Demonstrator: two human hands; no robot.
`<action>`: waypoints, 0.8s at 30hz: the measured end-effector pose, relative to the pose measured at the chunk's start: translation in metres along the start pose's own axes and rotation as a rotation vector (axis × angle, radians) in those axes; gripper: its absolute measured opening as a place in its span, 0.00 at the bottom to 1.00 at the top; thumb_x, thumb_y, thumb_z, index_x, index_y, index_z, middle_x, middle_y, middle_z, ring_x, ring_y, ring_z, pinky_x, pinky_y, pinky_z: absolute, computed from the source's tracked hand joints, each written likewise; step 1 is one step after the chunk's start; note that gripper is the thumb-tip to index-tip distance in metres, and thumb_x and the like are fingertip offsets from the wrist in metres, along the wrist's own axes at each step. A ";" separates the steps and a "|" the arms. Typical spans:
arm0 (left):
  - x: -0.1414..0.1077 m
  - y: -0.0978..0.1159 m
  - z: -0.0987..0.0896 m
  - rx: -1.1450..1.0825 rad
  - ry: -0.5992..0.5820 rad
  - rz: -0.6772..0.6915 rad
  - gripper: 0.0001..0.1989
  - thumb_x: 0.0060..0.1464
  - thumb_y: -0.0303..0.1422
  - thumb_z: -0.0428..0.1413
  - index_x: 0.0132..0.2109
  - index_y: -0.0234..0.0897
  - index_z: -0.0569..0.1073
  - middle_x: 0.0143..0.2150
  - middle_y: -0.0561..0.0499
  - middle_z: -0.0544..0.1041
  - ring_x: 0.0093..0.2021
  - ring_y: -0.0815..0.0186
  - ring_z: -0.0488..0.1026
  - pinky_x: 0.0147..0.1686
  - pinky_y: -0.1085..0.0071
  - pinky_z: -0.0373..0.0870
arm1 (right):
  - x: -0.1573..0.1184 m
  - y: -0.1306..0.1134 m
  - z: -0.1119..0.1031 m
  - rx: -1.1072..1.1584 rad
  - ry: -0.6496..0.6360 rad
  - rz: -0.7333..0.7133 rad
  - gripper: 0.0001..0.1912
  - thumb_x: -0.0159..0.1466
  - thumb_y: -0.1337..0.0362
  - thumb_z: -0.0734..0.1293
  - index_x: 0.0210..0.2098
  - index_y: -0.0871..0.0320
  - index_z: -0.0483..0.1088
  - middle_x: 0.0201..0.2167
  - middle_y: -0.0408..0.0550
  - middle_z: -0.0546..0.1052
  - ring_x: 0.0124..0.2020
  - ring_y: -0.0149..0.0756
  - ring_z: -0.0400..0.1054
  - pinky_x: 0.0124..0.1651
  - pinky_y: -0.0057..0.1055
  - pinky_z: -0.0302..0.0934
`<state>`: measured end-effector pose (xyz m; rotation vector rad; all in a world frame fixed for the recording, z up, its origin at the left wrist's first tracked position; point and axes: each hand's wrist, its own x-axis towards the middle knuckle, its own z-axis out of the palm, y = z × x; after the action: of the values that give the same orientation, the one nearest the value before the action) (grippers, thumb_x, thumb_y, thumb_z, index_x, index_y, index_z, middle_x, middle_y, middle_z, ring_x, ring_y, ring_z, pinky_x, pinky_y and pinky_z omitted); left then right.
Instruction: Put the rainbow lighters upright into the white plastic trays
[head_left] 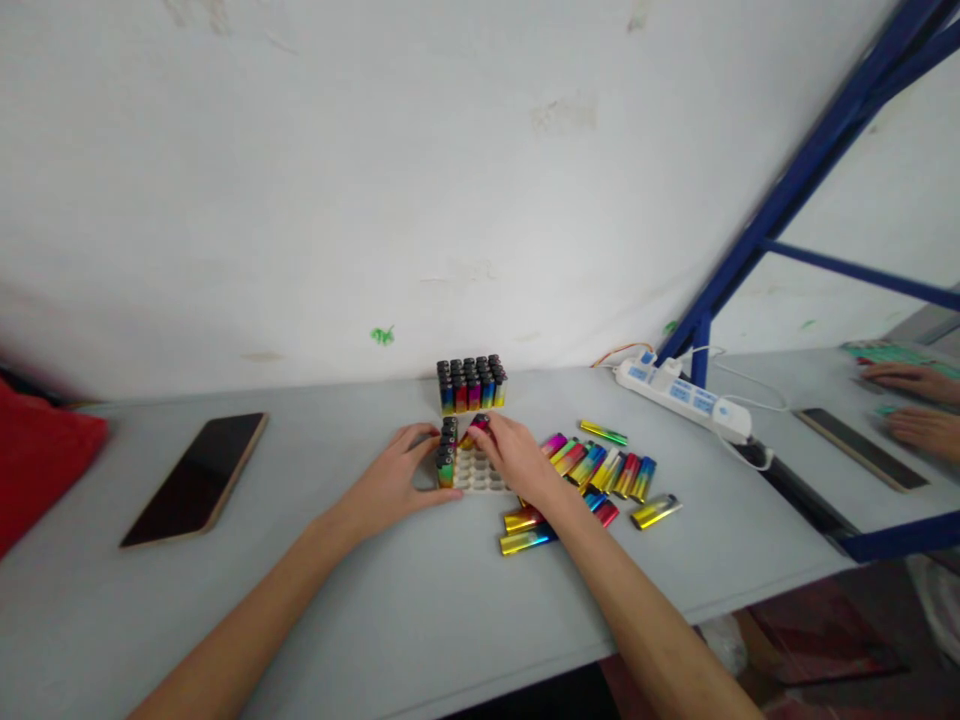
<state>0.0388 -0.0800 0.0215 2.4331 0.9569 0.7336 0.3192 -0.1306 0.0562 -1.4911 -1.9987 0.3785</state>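
Tabletop: pale grey, running back to the wall.
Loose lighters: metallic, multicoloured, strewn at right.
Left hand: clasping white tray at left end, around standing lighters.
Right hand: pinching one lighter over the tray.
Filled block: upright lighters, behind tray.
Power strip: white, beside blue frame.
Wall: white, scuffed, green mark.

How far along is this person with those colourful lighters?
Partway, it seems. Done: a block of lighters stands upright at the back, and a column of lighters fills the left side of the white tray. In hand: the right hand holds a lighter at the tray's back; the left hand curves beside the column. Remaining: bare tray cells, and loose lighters lying right.
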 end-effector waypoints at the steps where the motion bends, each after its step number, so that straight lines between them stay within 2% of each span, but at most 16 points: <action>1: 0.000 0.000 0.000 0.001 0.004 -0.002 0.40 0.63 0.66 0.79 0.69 0.45 0.89 0.75 0.37 0.86 0.76 0.35 0.84 0.82 0.38 0.82 | 0.002 0.000 0.001 -0.036 -0.038 -0.012 0.11 0.93 0.59 0.69 0.51 0.53 0.78 0.46 0.54 0.88 0.46 0.48 0.84 0.53 0.38 0.74; 3: 0.001 -0.001 0.001 -0.003 0.013 -0.004 0.39 0.63 0.66 0.80 0.68 0.46 0.89 0.75 0.37 0.86 0.76 0.35 0.84 0.82 0.37 0.83 | 0.006 -0.001 0.003 -0.117 -0.081 -0.036 0.09 0.92 0.59 0.71 0.54 0.55 0.79 0.50 0.58 0.89 0.50 0.50 0.85 0.56 0.41 0.76; 7: 0.003 -0.002 0.002 -0.027 0.015 0.006 0.39 0.63 0.68 0.78 0.66 0.45 0.90 0.73 0.35 0.87 0.75 0.33 0.85 0.82 0.35 0.83 | 0.011 -0.004 0.009 -0.227 -0.083 -0.070 0.10 0.90 0.56 0.75 0.58 0.56 0.83 0.59 0.65 0.88 0.62 0.55 0.83 0.63 0.46 0.77; 11: 0.005 -0.002 0.001 -0.019 0.022 0.000 0.41 0.63 0.70 0.76 0.66 0.44 0.90 0.72 0.35 0.88 0.74 0.32 0.85 0.80 0.34 0.83 | 0.007 0.003 0.000 -0.161 -0.080 -0.083 0.10 0.88 0.55 0.78 0.61 0.54 0.85 0.60 0.60 0.87 0.63 0.53 0.82 0.67 0.47 0.77; 15: 0.006 -0.002 0.000 -0.015 0.019 0.008 0.43 0.64 0.72 0.74 0.66 0.43 0.89 0.73 0.35 0.87 0.74 0.34 0.85 0.80 0.36 0.83 | -0.006 0.038 -0.043 -0.028 0.110 -0.050 0.14 0.89 0.53 0.74 0.65 0.53 0.87 0.59 0.58 0.88 0.60 0.51 0.83 0.72 0.49 0.76; 18: 0.007 -0.002 0.000 -0.019 0.021 0.008 0.44 0.63 0.74 0.74 0.65 0.42 0.90 0.73 0.34 0.87 0.74 0.33 0.84 0.81 0.36 0.82 | -0.028 0.078 -0.086 -0.107 0.227 0.135 0.11 0.85 0.61 0.74 0.60 0.55 0.89 0.55 0.59 0.90 0.56 0.52 0.85 0.71 0.51 0.77; 21: 0.008 -0.003 0.001 -0.009 0.022 0.004 0.45 0.63 0.75 0.73 0.65 0.42 0.89 0.74 0.34 0.86 0.75 0.34 0.84 0.81 0.35 0.82 | -0.055 0.114 -0.117 -0.254 0.149 0.327 0.11 0.79 0.65 0.78 0.58 0.56 0.90 0.55 0.62 0.91 0.56 0.55 0.87 0.68 0.49 0.78; 24: 0.009 -0.003 0.003 -0.001 0.018 -0.002 0.45 0.63 0.75 0.72 0.65 0.41 0.89 0.74 0.34 0.86 0.75 0.34 0.84 0.82 0.37 0.81 | -0.072 0.135 -0.133 -0.328 0.038 0.356 0.06 0.76 0.68 0.78 0.50 0.55 0.89 0.55 0.63 0.92 0.56 0.56 0.88 0.65 0.46 0.78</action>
<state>0.0448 -0.0719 0.0202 2.4286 0.9653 0.7560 0.5174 -0.1717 0.0621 -2.0525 -1.8259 0.1657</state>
